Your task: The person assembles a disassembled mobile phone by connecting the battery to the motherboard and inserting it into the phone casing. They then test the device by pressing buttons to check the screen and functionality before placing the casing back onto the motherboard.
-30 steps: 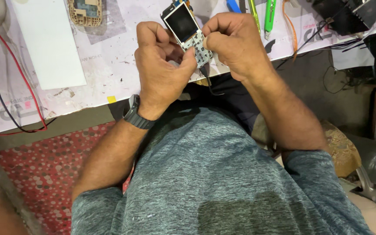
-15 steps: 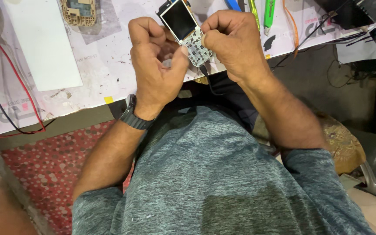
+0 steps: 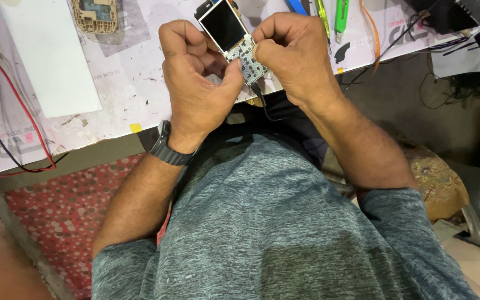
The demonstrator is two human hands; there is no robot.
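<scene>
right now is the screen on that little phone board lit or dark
Dark. The screen on the bare phone board shows plain black with no glow, while the left hand and right hand grip the board's keypad end.

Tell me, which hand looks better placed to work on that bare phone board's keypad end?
The right hand, probably. Its fingers pinch right at the keypad end of the phone board, beside the plugged-in black cable. The left hand is cupped under the board, steadying it with the thumb.
</scene>
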